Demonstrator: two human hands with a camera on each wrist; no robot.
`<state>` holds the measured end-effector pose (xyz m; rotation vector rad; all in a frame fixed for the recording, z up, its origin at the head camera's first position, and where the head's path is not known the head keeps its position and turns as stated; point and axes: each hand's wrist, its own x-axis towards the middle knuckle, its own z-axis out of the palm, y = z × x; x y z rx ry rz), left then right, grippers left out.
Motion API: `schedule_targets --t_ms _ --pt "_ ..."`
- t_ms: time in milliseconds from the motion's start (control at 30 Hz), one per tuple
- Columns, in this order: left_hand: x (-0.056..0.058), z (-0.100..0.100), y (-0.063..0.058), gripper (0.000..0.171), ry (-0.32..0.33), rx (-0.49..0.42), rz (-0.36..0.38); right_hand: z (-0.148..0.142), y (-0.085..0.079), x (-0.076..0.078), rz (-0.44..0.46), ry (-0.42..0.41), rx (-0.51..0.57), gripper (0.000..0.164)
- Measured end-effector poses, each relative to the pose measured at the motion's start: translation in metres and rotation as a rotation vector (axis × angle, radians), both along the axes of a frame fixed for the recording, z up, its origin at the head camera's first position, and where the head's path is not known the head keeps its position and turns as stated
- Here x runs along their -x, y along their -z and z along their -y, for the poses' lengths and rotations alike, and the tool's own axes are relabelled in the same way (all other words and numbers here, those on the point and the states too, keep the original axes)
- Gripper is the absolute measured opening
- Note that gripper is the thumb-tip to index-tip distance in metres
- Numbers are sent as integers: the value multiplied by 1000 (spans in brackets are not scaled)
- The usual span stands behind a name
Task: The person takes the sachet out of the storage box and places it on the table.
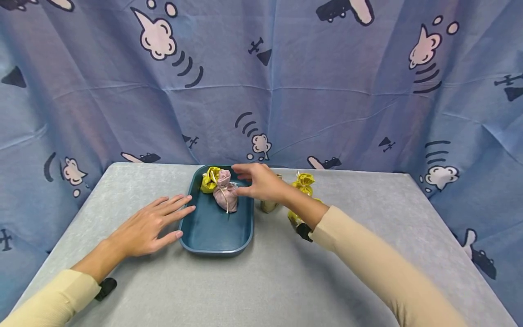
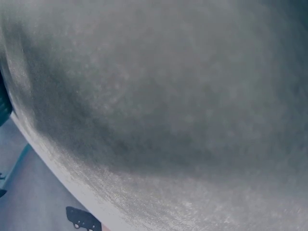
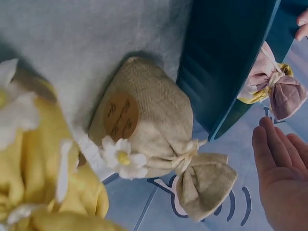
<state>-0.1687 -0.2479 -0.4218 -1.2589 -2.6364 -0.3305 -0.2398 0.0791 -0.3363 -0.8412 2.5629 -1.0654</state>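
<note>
A blue-green tray [image 1: 216,238] holds a pink cloth sachet [image 1: 226,200] tied with string and a yellow sachet [image 1: 207,182] behind it to the left. My left hand [image 1: 149,227] has its fingers spread at the tray's left rim, the fingertips apparently touching it. Over the tray's right side is my right hand [image 1: 261,181], thumb and fingers parted close to the pink sachet. In the right wrist view its fingers [image 3: 274,149] look straight, with nothing visible between them. Just right of the tray lies a beige sachet [image 3: 149,106] with a white flower and round label.
Two yellow sachets [image 1: 303,182] are on the grey table [image 1: 261,286] beyond the beige one, partly hidden by the right forearm. A blue patterned curtain [image 1: 229,68] hangs behind the table. The left wrist view is mostly blurred tabletop [image 2: 168,96].
</note>
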Motion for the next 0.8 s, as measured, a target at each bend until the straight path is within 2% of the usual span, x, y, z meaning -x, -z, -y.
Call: schedule_targets --t_ms 533,800 --pt "0 0 0 63 -2 0 7 27 12 10 -36 1 3 64" --pt "0 0 0 63 -5 -3 7 37 17 12 -126 20 -46 59"
